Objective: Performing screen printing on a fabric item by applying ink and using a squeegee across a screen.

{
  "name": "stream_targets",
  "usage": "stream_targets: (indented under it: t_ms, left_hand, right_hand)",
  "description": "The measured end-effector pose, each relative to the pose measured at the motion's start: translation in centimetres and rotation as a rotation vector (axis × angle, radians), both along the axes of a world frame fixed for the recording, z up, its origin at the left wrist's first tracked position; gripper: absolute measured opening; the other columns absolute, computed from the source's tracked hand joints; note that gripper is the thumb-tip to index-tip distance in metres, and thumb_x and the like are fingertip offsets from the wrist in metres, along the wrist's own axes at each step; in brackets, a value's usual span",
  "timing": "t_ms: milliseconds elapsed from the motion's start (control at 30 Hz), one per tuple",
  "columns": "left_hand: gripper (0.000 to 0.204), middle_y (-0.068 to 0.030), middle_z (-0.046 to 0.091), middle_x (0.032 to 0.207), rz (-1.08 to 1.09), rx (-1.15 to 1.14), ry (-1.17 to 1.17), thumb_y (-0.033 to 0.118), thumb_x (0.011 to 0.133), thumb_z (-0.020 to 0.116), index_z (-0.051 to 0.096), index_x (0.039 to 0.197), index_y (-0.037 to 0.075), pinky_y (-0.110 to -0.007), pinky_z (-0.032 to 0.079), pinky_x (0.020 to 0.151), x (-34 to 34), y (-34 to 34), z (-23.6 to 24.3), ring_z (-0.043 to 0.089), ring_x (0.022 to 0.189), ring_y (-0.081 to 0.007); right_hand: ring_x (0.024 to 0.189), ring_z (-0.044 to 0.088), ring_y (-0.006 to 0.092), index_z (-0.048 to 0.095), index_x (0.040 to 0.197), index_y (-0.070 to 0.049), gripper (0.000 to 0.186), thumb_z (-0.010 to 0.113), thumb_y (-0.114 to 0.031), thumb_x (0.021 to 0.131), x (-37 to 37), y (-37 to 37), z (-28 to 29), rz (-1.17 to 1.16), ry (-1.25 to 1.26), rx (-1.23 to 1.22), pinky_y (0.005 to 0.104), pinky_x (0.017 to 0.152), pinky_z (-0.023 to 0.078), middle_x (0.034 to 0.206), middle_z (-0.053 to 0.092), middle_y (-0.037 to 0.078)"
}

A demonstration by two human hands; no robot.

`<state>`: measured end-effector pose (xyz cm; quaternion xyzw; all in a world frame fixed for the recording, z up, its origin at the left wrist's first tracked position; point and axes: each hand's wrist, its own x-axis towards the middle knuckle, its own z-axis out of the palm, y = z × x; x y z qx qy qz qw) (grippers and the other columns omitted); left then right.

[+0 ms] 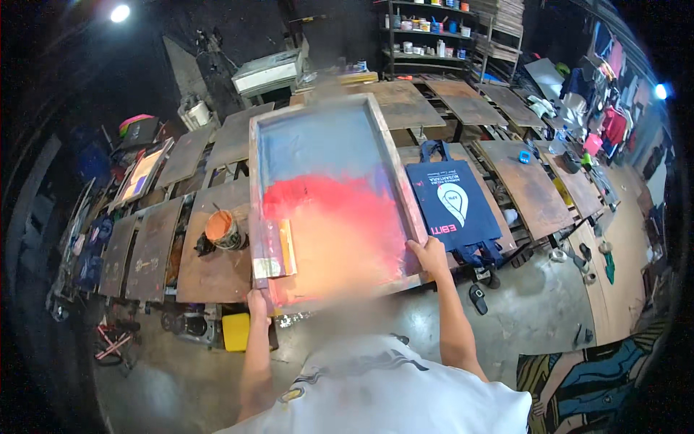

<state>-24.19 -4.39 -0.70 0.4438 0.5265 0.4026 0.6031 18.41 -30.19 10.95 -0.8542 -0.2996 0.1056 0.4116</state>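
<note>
A wooden-framed printing screen (pixel 318 137) is held in both my hands, tilted in front of me. Its mesh is blue-grey at the far end and smeared with red and orange ink nearer me. What looks like a squeegee (pixel 287 247) rests inside along the left edge. My left hand (pixel 258 304) grips the near left corner, fingers partly hidden by the frame. My right hand (pixel 429 254) is closed round the near part of the right side. Just right of the screen, a navy tote bag (pixel 434 192) with a white and pink print lies flat on a board.
An open tub of orange ink (pixel 223 230) stands on a brown board (pixel 195 271) left of the screen. More boards (pixel 524 181) run in rows on both sides. Shelves of jars (pixel 426 54) stand at the back. A yellow container (pixel 236 333) and a black sandal (pixel 478 299) are below.
</note>
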Motion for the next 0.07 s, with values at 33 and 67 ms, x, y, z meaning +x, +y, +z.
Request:
stream_targets:
  t_ms: [33, 67]
  left_hand:
    - [0.021, -0.0049, 0.054, 0.084, 0.016, 0.017, 0.043, 0.023, 0.095, 0.041, 0.054, 0.095, 0.008, -0.041, 0.049, 0.069, -0.52, -0.91, 0.97, 0.056, 0.076, -0.0195]
    - [0.02, -0.0085, 0.058, 0.091, 0.033, 0.034, 0.086, 0.022, 0.094, 0.041, 0.053, 0.101, 0.008, -0.046, 0.054, 0.077, -1.23, -1.77, 1.34, 0.061, 0.083, -0.0228]
  right_hand:
    - [0.091, 0.068, 0.0452, 0.067, 0.096, 0.012, 0.06, 0.072, -0.045, 0.079, -0.46, -0.47, 0.61, 0.01, 0.003, -0.005, 0.0479, 0.081, 0.053, 0.088, 0.067, 0.033]
    - [0.093, 0.068, 0.0441, 0.068, 0.097, 0.012, 0.06, 0.072, -0.045, 0.08, -0.96, -0.9, 1.45, 0.021, 0.005, -0.009, 0.0477, 0.083, 0.052, 0.09, 0.067, 0.033]
